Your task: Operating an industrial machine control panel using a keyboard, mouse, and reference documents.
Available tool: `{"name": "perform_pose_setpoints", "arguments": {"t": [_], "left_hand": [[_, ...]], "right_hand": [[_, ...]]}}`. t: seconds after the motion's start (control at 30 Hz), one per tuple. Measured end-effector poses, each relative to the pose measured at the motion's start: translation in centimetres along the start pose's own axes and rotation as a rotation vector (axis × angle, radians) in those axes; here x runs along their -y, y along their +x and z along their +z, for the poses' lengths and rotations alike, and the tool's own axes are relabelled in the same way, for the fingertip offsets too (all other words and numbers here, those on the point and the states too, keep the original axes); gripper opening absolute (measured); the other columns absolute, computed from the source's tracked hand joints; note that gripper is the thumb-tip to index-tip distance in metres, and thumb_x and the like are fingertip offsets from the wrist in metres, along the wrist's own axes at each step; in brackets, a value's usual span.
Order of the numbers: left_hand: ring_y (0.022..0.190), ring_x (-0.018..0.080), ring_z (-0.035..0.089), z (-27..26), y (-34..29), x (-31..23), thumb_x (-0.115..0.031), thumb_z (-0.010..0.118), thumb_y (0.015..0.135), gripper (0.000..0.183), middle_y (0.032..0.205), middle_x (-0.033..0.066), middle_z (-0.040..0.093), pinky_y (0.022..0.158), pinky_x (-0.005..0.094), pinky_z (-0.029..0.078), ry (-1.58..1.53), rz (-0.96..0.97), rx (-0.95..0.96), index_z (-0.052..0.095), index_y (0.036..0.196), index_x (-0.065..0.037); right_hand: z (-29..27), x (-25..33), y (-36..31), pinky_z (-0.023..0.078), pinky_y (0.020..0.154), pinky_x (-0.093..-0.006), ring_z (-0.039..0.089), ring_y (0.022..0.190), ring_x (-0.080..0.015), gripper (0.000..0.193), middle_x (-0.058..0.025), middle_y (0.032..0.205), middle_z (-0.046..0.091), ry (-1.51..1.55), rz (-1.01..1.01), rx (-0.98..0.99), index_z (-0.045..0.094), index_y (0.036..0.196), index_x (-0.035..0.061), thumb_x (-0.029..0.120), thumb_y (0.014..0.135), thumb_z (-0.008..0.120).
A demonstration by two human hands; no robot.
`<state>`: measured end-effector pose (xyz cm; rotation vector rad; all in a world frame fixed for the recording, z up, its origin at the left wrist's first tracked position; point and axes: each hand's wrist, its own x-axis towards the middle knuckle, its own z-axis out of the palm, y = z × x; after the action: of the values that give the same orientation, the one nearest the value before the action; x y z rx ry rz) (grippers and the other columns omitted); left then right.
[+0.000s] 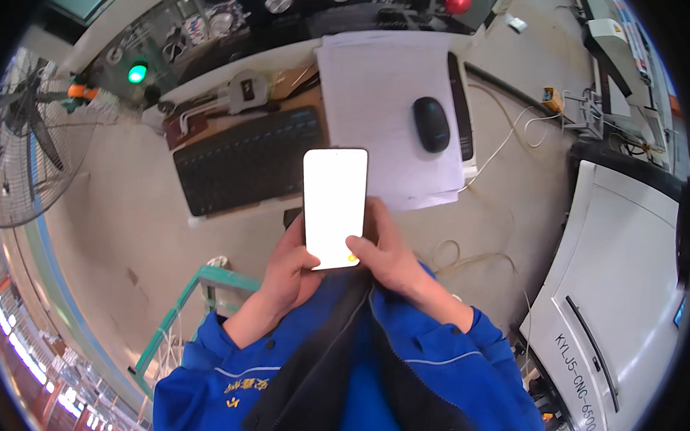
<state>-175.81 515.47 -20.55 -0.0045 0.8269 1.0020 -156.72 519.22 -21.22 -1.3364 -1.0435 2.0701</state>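
Note:
A smartphone (334,203) with a bright white screen is held upright between both hands, in front of my chest. My left hand (287,268) is closed round its lower left side, the thumb at the bottom corner. From the lower right, my right hand (386,248) grips the other edge, and its thumb lies on the lower part of the screen by a small yellow spot. The fingers behind the phone are hidden. Just beyond the phone lie a black keyboard (243,161) to the left and a stack of white papers (377,101) to the right.
A black mouse (430,124) rests on the papers. Left of it are a tape measure (248,92) and hex keys (197,117). Control knobs, a green light (137,73) and a red button (457,2) line the far panel. A fan (36,140) stands left, a white machine cabinet (603,304) right.

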Motion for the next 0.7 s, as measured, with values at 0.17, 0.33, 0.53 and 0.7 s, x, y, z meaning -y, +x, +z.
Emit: {"name": "perform_pose_setpoints", "arguments": {"t": [0.17,0.33,0.53,0.7], "left_hand": [[0.137,0.0344,0.056,0.0,-1.0,-0.6,0.003,0.047,0.076,0.087,0.149,0.0182,0.054,0.118,0.05,0.047,0.008,0.023,0.007,0.033,0.162,-0.001],[0.137,0.0324,0.056,1.0,-2.6,-0.8,0.006,0.044,0.079,0.083,0.148,0.0172,0.055,0.116,0.0468,0.048,0.036,0.081,-0.024,0.036,0.161,-0.001],[0.137,0.031,0.056,1.4,-4.3,-0.3,0.004,0.046,0.078,0.085,0.148,0.0172,0.056,0.116,0.0452,0.047,0.058,0.16,-0.013,0.035,0.162,-0.001],[0.137,0.0319,0.056,1.6,-5.2,0.0,0.0,0.047,0.075,0.087,0.148,0.017,0.055,0.117,0.0448,0.046,0.062,0.213,0.043,0.035,0.162,-0.001]], "right_hand": [[0.8,0.4,-0.3,0.044,0.113,-0.0418,0.055,0.133,-0.0252,0.076,-0.0202,0.144,0.055,0.026,-0.027,0.027,0.031,0.155,-0.0058,0.024,0.096,0.069],[1.7,1.3,-1.0,0.047,0.112,-0.0437,0.061,0.129,-0.0294,0.069,-0.0242,0.139,0.059,-0.024,-0.096,0.037,0.036,0.152,-0.0042,0.021,0.096,0.068],[2.9,1.8,-1.7,0.045,0.114,-0.0439,0.059,0.134,-0.0333,0.082,-0.0256,0.144,0.056,-0.143,-0.235,0.084,0.03,0.156,-0.0054,0.022,0.092,0.072],[3.5,2.4,-2.5,0.038,0.121,-0.0439,0.048,0.144,-0.0302,0.091,-0.0237,0.152,0.048,-0.186,-0.26,0.117,0.022,0.16,-0.0049,0.02,0.089,0.075]]}}
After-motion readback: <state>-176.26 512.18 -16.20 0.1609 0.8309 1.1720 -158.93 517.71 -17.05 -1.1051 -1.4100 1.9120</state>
